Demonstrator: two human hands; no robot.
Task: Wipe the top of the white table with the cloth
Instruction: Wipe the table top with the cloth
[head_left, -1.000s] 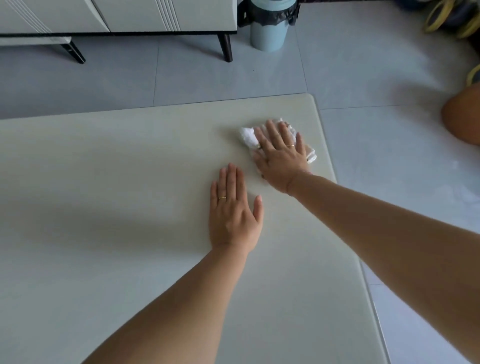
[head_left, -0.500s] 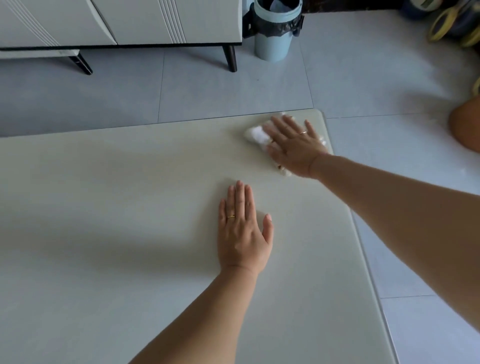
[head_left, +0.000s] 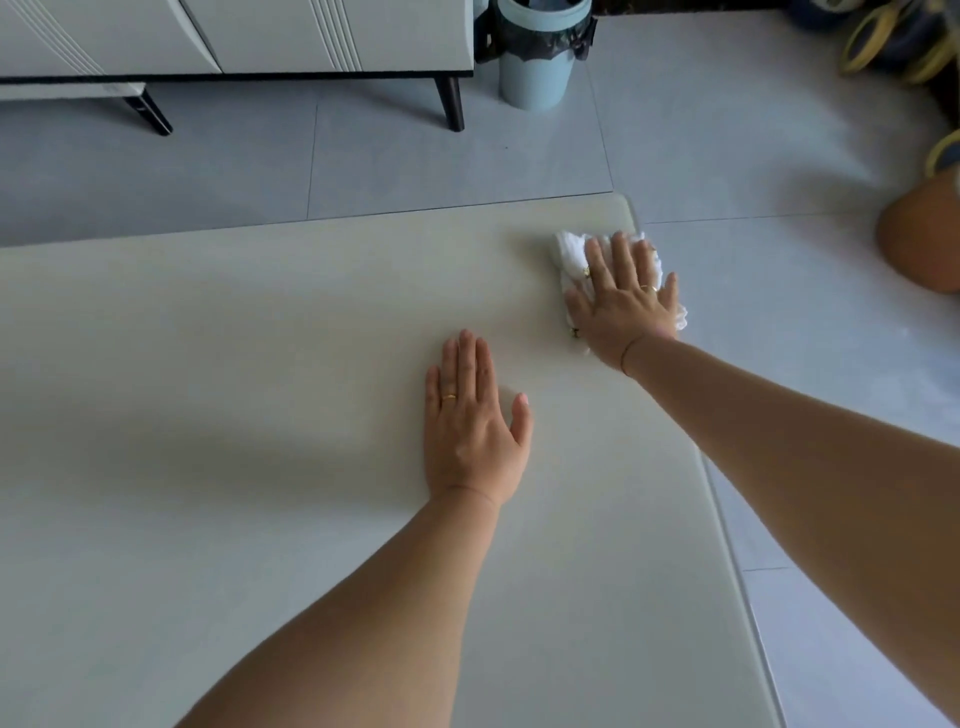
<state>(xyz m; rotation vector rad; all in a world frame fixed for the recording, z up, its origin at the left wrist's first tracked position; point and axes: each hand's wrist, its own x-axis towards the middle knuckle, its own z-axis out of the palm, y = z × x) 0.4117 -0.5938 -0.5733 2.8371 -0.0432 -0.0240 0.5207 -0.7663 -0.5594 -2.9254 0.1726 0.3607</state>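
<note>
Two bare forearms in view, no sleeves visible on either. Left hand: one plain gold band worn on the ring finger, just above the knuckle; nails short and unpainted. Right hand: gold ring on the ring finger, second small gold ring on the index finger. Thin, fine bracelet around the right wrist; small gold-coloured detail beside the thumb base, too small to identify. No watch, no gloves.
</note>
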